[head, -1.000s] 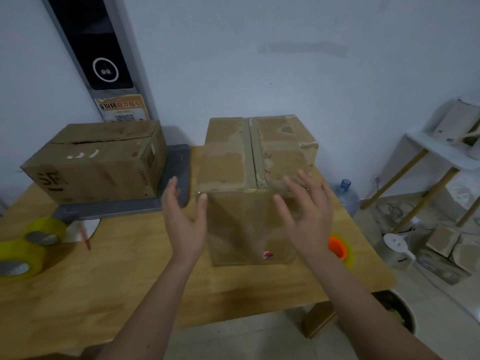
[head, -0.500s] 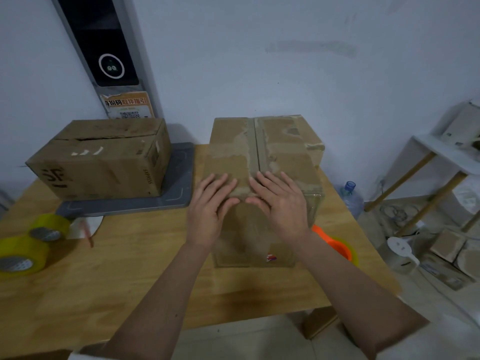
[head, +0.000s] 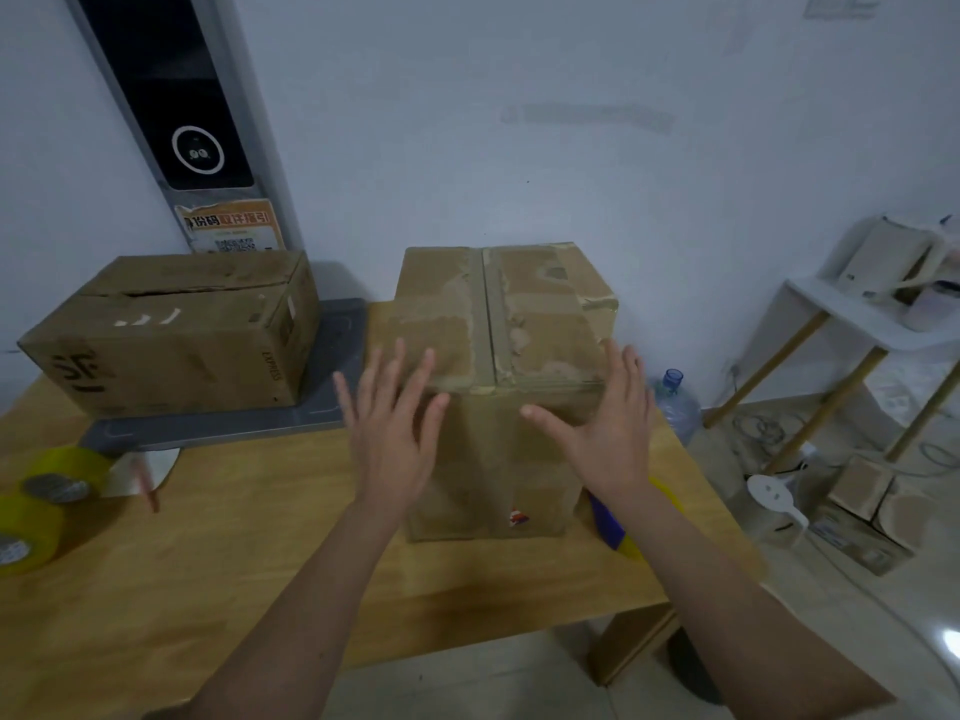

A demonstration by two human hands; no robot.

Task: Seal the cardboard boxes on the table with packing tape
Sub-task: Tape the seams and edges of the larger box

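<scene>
Between the two hands stands one tall cardboard box [head: 498, 366] on the table [head: 249, 553], a strip of tape along its top seam. The left hand [head: 390, 433] and the right hand [head: 605, 428] are both spread, fingers straight and grasping nothing, at the box's near top corners; half a second ago they lay flat together on the top edge, and have since parted. Beyond the left hand lies a second box [head: 171, 335], making two on the table; its end reads "EXPRESS". Farther left of that hand sit two yellow tape rolls [head: 47, 501]. Just under the right wrist, a blue and yellow object [head: 615, 527] shows blurred.
</scene>
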